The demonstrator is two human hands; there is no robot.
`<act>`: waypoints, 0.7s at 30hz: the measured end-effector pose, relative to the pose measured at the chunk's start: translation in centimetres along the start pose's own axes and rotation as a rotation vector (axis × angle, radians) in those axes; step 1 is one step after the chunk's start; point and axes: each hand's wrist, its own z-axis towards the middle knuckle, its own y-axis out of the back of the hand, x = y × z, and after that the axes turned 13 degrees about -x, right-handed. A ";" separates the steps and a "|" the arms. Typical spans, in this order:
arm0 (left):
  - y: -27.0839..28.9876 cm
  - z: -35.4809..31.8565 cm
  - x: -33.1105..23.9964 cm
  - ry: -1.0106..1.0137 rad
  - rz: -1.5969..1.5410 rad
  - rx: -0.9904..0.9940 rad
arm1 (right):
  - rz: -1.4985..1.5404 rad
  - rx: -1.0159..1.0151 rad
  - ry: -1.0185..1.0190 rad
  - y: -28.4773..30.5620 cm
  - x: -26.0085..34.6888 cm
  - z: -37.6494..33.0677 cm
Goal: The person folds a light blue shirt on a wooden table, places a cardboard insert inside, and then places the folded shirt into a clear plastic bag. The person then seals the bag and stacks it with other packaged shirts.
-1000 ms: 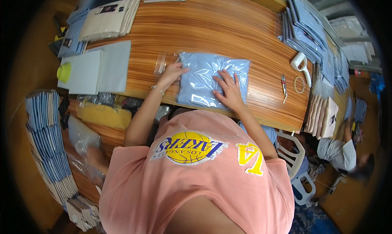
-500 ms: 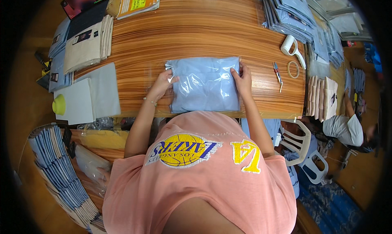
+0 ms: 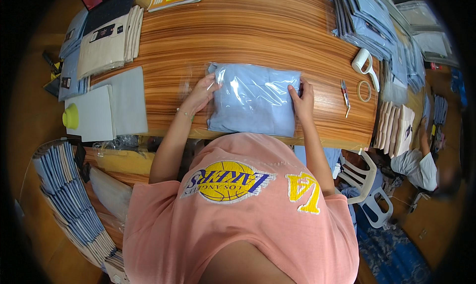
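A folded light-blue garment in a clear plastic bag (image 3: 255, 100) lies at the table's near edge, right in front of me. My left hand (image 3: 202, 94) is closed on the bag's left side, its fingertips at the upper left of the plastic. On the opposite side, my right hand (image 3: 303, 101) grips the right edge, with the thumb on top and the other fingers along the side, partly hidden. Glare streaks the plastic, and the bag lies slightly skewed.
To the right lie a white-handled roller (image 3: 366, 65), a small snipping tool (image 3: 345, 98) and a tape ring (image 3: 364, 91). Bagged blue garments (image 3: 364, 23) stack at the back right, beige ones (image 3: 109, 43) at the back left. White sheets (image 3: 91, 115) lie left. Another person (image 3: 416, 167) sits far right.
The view has shifted slightly. The bagged garment has turned a little clockwise between my hands, its right side now nearer me. Both hands keep their hold on its sides.
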 end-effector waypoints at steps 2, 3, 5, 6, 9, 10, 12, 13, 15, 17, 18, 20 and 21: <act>-0.5 -0.2 -0.1 -0.017 -0.055 0.010 | 0.006 0.005 0.006 0.0 0.1 0.1; -0.8 -0.3 -0.1 -0.035 -0.067 -0.008 | 0.009 0.008 0.010 0.1 0.2 0.1; -0.6 -0.6 -0.4 -0.053 -0.062 -0.035 | -0.003 0.037 -0.032 0.1 0.6 0.3; -0.5 -0.6 -0.6 -0.056 -0.049 -0.043 | -0.009 0.053 -0.051 0.1 0.7 0.4; 0.7 -1.4 -1.4 -0.076 0.191 -0.154 | -0.033 0.027 -0.021 -0.1 0.1 0.3; 1.4 -1.8 -1.7 -0.088 0.301 -0.207 | -0.026 0.035 -0.034 -0.1 0.1 0.4; 2.9 -2.7 -2.0 0.037 0.412 -0.160 | -0.013 0.054 -0.059 0.0 0.2 0.3; 3.2 -3.2 -2.2 0.097 0.465 -0.140 | -0.027 0.015 -0.043 0.1 0.5 0.3; 3.5 -4.5 -1.9 0.215 0.267 -0.113 | -0.053 -0.063 -0.010 0.3 1.0 0.3; 3.3 -5.7 -1.4 0.237 0.159 -0.144 | -0.065 -0.139 0.252 0.7 3.5 0.8; 2.9 -6.4 -0.9 0.207 0.148 -0.194 | -0.070 -0.176 0.383 0.6 4.9 0.9; 2.2 -6.7 0.6 0.059 0.256 -0.238 | 0.054 0.044 0.501 -0.8 7.3 1.5; 2.0 -6.6 1.8 -0.063 0.370 -0.245 | 0.082 0.184 0.565 -1.8 8.8 1.5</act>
